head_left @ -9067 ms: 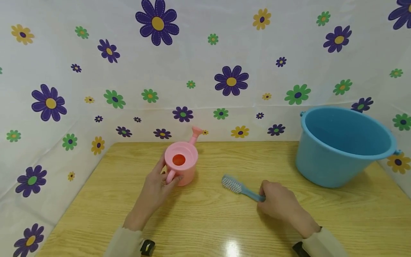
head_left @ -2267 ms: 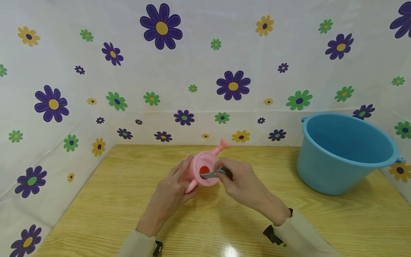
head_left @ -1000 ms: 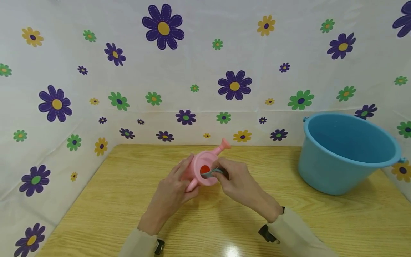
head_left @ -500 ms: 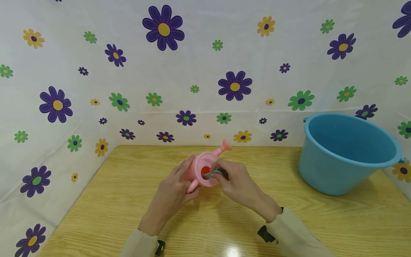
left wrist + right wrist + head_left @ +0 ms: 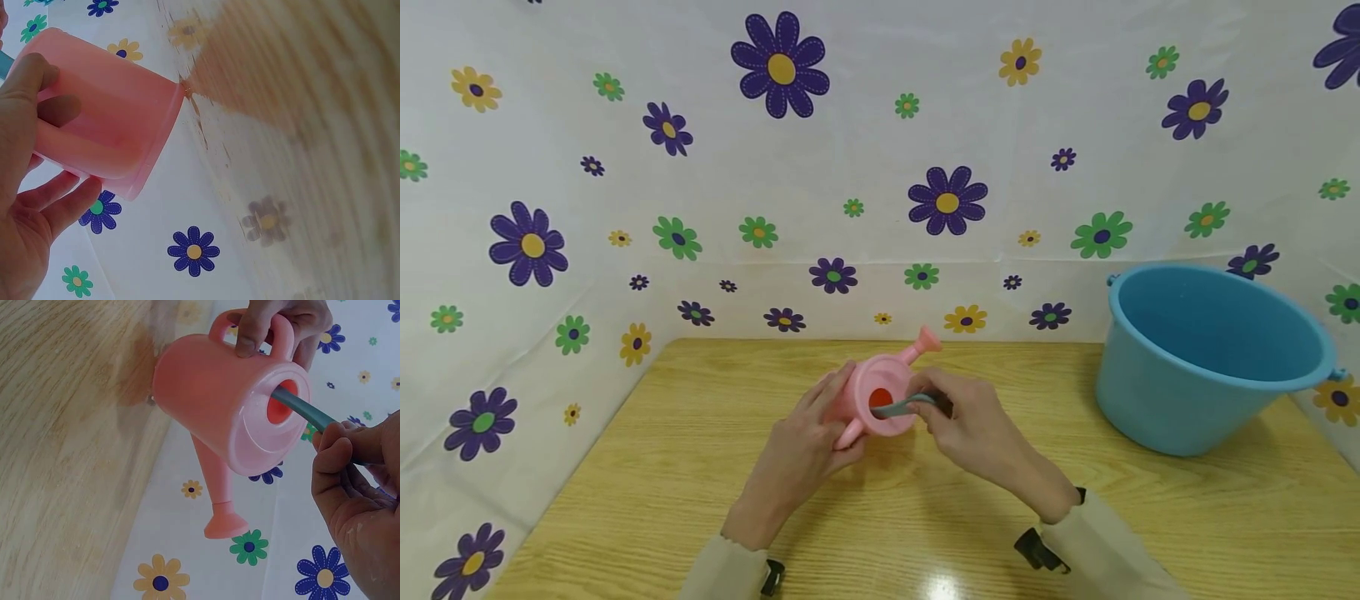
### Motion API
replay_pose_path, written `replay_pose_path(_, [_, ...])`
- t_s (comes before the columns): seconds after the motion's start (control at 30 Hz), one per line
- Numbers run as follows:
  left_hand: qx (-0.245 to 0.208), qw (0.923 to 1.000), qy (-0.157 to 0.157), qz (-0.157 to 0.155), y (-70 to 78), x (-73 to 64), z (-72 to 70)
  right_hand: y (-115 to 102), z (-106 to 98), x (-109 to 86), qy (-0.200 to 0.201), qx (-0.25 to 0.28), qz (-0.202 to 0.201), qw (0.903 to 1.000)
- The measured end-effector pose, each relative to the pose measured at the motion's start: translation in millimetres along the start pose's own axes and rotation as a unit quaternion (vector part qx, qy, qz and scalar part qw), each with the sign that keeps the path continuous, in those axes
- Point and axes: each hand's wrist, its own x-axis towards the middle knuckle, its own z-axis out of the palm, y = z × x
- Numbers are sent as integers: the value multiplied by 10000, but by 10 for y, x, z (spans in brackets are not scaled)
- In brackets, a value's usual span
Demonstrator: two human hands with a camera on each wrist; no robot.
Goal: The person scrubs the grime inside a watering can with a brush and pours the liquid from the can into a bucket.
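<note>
A pink watering can [image 5: 897, 423] is tilted over the table, its top opening facing my right hand and its base edge meeting the wood. My left hand [image 5: 801, 454] grips it at the handle side, thumb and fingers around the handle in the left wrist view. My right hand [image 5: 973, 433] pinches a blue-grey brush [image 5: 306, 414] between thumb and fingers. One slim end of the brush passes through the can's round opening; its bristles are hidden. Red-orange shows inside the hole. The can's spout [image 5: 212, 469] points away to the back right in the head view.
A large blue bucket [image 5: 1172, 408] stands at the right rear of the wooden table [image 5: 715, 400]. A white flowered sheet [image 5: 850, 150] hangs behind and along both sides.
Since the earliest frame, the can has shifted right and tilted, and the brush has gone from above the table into its opening. Lately my right hand has drawn slightly rightward, exposing more brush.
</note>
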Motion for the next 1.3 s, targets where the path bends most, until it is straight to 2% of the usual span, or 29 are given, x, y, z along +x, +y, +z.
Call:
replay_pose_path(0.33, [98,9999,-94,41,-6,-3,-25,-23,-118,-3,76,-84,22,9999])
replay_pose_path(0.57, [-5,10000,-90,4,-12,-1,-21,-16,-153,6,-104,-132,-259,9995])
replay_pose_path(0.77, [-5,10000,-48,24,-19,0,-19,-23,-168,28,-285,-462,-602,9967])
replay_pose_path(1.03, [51,10000,-69,47,-17,-7,-14,12,-117,41,-359,-666,-940,9927])
replay_pose_path(1.3, [126,9999,-47,102,5,2,-1,74,-39,48,-477,-607,-1172,9901])
